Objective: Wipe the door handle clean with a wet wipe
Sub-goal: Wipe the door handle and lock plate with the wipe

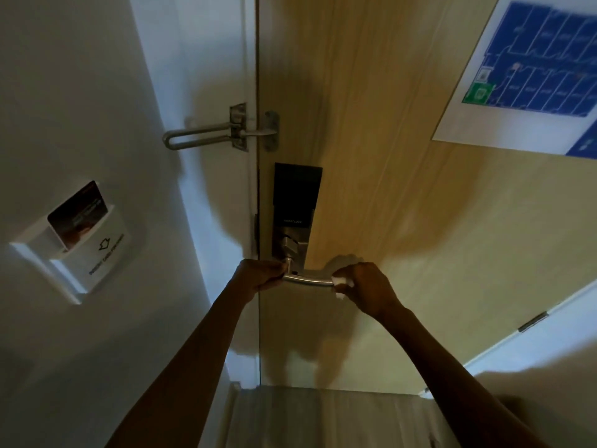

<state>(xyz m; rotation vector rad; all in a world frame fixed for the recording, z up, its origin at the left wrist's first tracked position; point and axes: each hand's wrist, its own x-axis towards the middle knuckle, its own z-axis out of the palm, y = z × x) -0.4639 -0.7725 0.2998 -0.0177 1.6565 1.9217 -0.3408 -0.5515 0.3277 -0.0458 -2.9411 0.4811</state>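
A silver lever door handle [308, 281] sticks out horizontally below a black and silver smart lock plate [295, 202] on the wooden door [403, 205]. My left hand [258, 274] grips the handle's pivot end, next to the lock plate. My right hand [366, 287] is closed around a crumpled white wet wipe [340, 282], pressed on the handle's free right end. Most of the wipe is hidden inside my fingers.
A metal swing guard latch [219, 132] bridges door and frame above the lock. A key card holder [77, 234] with a card hangs on the white wall at left. A blue floor plan [529, 69] is posted upper right. A pale cloth surface [323, 418] lies below.
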